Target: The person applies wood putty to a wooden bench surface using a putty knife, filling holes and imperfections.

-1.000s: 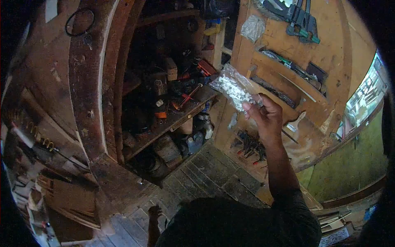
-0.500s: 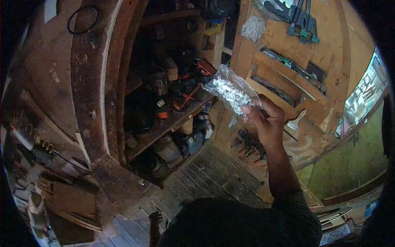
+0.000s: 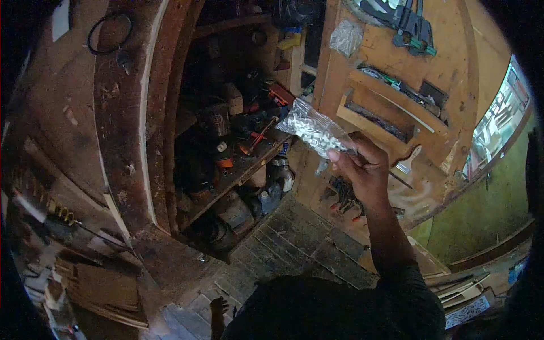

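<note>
My right hand is raised in front of me and pinches a clear plastic bag filled with small white pieces. The bag sticks out up and to the left of my fingers, in front of a cluttered wooden shelf. My left hand is not visible. At the bottom of the view a foot stands on the paved floor.
The shelf holds tools, cans and orange-handled items. A wooden tool board on the right carries clamps, a hanging plastic bag and a brush. A dark ring hangs on the plank wall at left. Boards lie at lower left.
My right hand with the bag has lowered slightly and drifted left, and the bag has tilted flatter. The view has shifted a little.
</note>
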A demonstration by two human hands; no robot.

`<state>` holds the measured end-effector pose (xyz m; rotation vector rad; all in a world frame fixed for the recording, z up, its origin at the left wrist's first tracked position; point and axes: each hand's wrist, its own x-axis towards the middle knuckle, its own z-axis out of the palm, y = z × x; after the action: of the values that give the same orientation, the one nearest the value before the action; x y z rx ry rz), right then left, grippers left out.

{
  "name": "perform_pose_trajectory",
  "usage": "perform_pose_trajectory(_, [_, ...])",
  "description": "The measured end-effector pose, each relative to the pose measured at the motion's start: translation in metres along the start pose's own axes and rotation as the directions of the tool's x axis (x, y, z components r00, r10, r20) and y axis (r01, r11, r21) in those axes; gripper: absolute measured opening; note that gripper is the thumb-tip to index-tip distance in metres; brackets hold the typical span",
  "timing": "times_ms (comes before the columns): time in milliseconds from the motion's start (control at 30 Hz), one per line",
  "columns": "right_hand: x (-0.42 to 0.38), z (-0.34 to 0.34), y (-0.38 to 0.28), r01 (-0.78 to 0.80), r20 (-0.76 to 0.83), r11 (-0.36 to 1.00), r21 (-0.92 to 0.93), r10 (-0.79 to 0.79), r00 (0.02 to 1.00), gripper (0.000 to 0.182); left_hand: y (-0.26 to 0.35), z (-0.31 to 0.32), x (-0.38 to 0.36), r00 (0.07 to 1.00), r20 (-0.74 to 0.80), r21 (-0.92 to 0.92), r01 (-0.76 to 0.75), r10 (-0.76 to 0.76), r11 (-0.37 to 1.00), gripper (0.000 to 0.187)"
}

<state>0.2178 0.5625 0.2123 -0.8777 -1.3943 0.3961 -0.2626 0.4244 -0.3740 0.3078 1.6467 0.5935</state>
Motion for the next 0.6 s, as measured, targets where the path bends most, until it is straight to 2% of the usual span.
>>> perform_pose_trajectory(133, [-0.003, 0.004, 0.003, -0.156, -0.006, 0.988, 0.003, 0.156, 0.988, 0.017, -0.003, -0.028, 0.022, 0.993, 0.095, -0.023, 0.070, -0.067, 0.997, 0.033])
perform_pose_trajectory(200, [-0.006, 0.005, 0.012, -0.210, -0.005, 0.978, -0.009, 0.210, 0.978, 0.017, -0.004, -0.039, 0.024, 0.975, 0.213, -0.237, 0.111, -0.060, 0.965, 0.027])
perform_pose_trajectory(233, [-0.010, 0.006, 0.018, -0.223, -0.001, 0.975, -0.010, 0.223, 0.975, 0.018, 0.000, -0.039, 0.016, 0.974, 0.215, -0.232, 0.118, -0.068, 0.966, 0.027])
perform_pose_trajectory(267, [-0.013, 0.005, 0.025, -0.235, 0.003, 0.972, -0.010, 0.235, 0.972, 0.019, 0.005, -0.039, 0.009, 0.987, 0.154, -0.203, 0.072, -0.041, 0.977, 0.028])
perform_pose_trajectory(300, [-0.017, 0.003, 0.033, -0.280, 0.017, 0.956, -0.091, 0.283, 0.959, 0.019, 0.011, -0.036, 0.003, 0.996, 0.092, -0.171, 0.024, -0.009, 0.985, 0.029])
perform_pose_trajectory(333, [-0.021, 0.001, 0.043, -0.280, 0.014, 0.956, -0.091, 0.283, 0.959, 0.019, 0.012, -0.037, 0.010, 0.996, 0.093, -0.168, 0.024, -0.008, 0.985, 0.029])
perform_pose_trajectory(400, [-0.028, -0.004, 0.064, -0.343, 0.001, 0.937, -0.069, 0.344, 0.939, 0.022, 0.018, -0.036, 0.025, 0.992, -0.002, -0.142, 0.124, -0.126, 0.982, 0.032])
perform_pose_trajectory(433, [-0.030, -0.012, 0.078, -0.329, -0.015, 0.938, -0.112, 0.330, 0.944, 0.026, 0.015, -0.032, 0.021, 0.992, -0.003, -0.144, 0.121, -0.123, 0.982, 0.032])
perform_pose_trajectory(467, [-0.030, -0.019, 0.085, -0.328, -0.015, 0.938, -0.108, 0.329, 0.944, 0.026, 0.008, -0.029, 0.012, 0.998, -0.068, -0.104, -0.010, 0.003, 0.995, 0.033])
perform_pose_trajectory(500, [-0.028, -0.027, 0.090, -0.389, -0.081, 0.920, -0.044, 0.385, 0.919, 0.026, 0.007, -0.024, 0.006, 0.983, -0.126, -0.054, -0.141, 0.134, 0.989, 0.034])
perform_pose_trajectory(567, [-0.021, -0.047, 0.104, -0.439, -0.146, 0.898, 0.036, 0.439, 0.886, 0.027, 0.013, -0.008, 0.007, 0.984, -0.126, -0.017, -0.129, 0.126, 0.991, 0.034])
perform_pose_trajectory(600, [-0.020, -0.062, 0.113, -0.417, -0.168, 0.909, -0.029, 0.406, 0.898, 0.026, 0.011, -0.001, 0.009, 0.987, -0.124, 0.015, -0.105, 0.106, 0.994, 0.034])
